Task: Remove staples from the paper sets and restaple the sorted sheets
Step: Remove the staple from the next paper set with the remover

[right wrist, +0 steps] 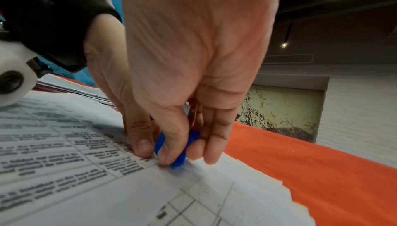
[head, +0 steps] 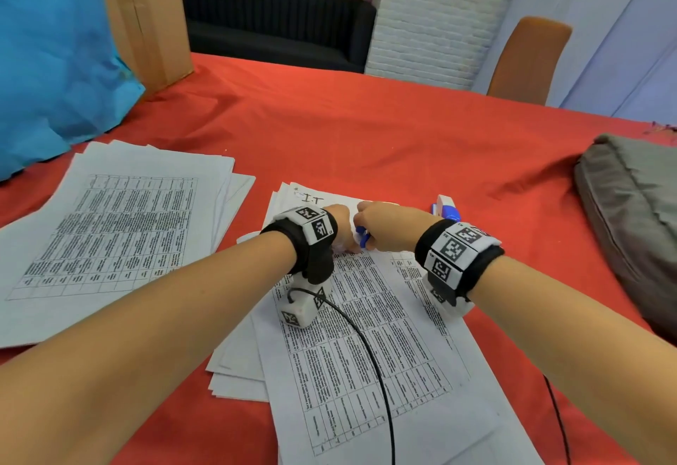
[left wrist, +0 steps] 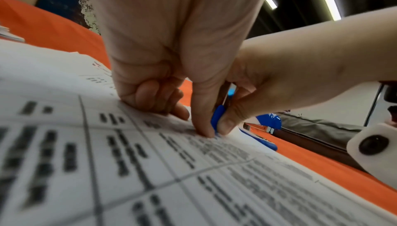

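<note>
Figure. Both hands meet over the printed paper set (head: 366, 336), a loose stack of white sheets with gridded tables, lying flat on the red tablecloth (head: 366, 135).

Right hand (head: 384, 224): thumb and fingers curled round a small blue plastic staple remover (right wrist: 171, 146), its tip pressed to the top sheet close to that sheet's far edge. Left hand (head: 339, 223): fingers curled under, knuckles and thumb (left wrist: 201, 111) bearing down on the paper just beside the remover; it holds nothing between the fingers. The two thumbs are nearly touching.

Just beyond the right hand, off the paper's far right corner, lies a blue-and-white stapler (head: 445, 208), glossy and rounded. Well to the left of the left hand sits a second, fanned stack of sheets (head: 121, 233), its edges uneven. Between the two stacks a strip of bare cloth is open; beyond both hands the cloth runs wide and slightly creased to the table's far edge.

Far to the right of the right hand, a soft grey folded fabric bag (head: 630, 215) rests near the table edge. Left and beyond: a blue sheeted mass (head: 55, 54) and an upright cardboard box (head: 146, 17).
</note>
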Available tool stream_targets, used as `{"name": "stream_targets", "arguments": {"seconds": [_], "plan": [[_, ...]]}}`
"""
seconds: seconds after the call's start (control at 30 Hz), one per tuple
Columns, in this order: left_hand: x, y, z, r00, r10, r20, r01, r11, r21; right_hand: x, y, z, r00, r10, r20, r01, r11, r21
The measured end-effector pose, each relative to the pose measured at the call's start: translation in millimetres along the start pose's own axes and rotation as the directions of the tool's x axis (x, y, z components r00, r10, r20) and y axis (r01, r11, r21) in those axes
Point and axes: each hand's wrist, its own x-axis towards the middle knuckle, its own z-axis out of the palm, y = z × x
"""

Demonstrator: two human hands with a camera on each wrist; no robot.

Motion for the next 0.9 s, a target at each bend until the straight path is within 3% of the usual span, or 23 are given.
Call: {"name": "stream_targets", "arguments": {"seconds": [0.13,0.2,0.3,0.4,0.57,0.67,0.7,0.73,0.83,0.87,0.9], "plan": [[-0.5,1.7,-0.7,1.000,0.029,0.010,-0.030,0.996,0.089,-3.3,18.6,4.1,0.999,0.048,0.009,-0.049,0.949,0.312],[-0.5,2.3,-1.2,0.999,0.038,0.022,-0.040,0.991,0.125,-6.2,31.8,9.9,0.995,0.086,0.044,-0.096,0.827,0.553],[0.5,3.1,-1.3,0.999,0.043,0.029,-0.047,0.986,0.157,-8.3,39.4,17.3,0.989,0.106,0.103,-0.146,0.569,0.810],[0.6,4.4,-0.8,0.998,0.045,0.032,-0.050,0.981,0.185,-11.0,39.9,20.2,0.983,0.122,0.136,-0.169,0.335,0.927],[-1.5,4.7,-1.4,0.998,0.041,0.037,-0.048,0.978,0.204,-13.1,40.8,23.5,0.985,0.097,0.145,-0.159,0.151,0.976],[-0.1,4.4,-1.2,0.996,0.053,0.069,-0.067,0.975,0.214,-18.9,51.1,29.5,0.976,0.176,0.130,-0.118,-0.075,0.990],[-1.8,3.8,-1.4,0.996,0.039,0.076,-0.053,0.980,0.191,-21.1,53.5,31.6,0.972,0.197,0.127,-0.111,-0.091,0.990],[-2.1,2.4,-2.0,0.997,0.036,0.067,-0.046,0.986,0.161,-22.2,53.9,32.8,0.972,0.206,0.112,-0.105,-0.044,0.993],[-6.6,-3.2,-5.2,0.999,-0.005,0.051,0.006,1.000,-0.014,-22.7,42.8,25.3,0.976,0.216,-0.014,-0.040,0.242,0.969],[-7.6,-6.0,-5.9,0.997,-0.002,0.076,0.019,0.976,-0.217,-21.1,35.9,18.2,0.976,0.206,-0.065,0.003,0.287,0.958],[-9.3,-9.4,-7.2,0.992,-0.013,0.128,0.076,0.863,-0.500,-19.6,28.1,9.6,0.976,0.192,-0.104,0.042,0.304,0.952]]}}
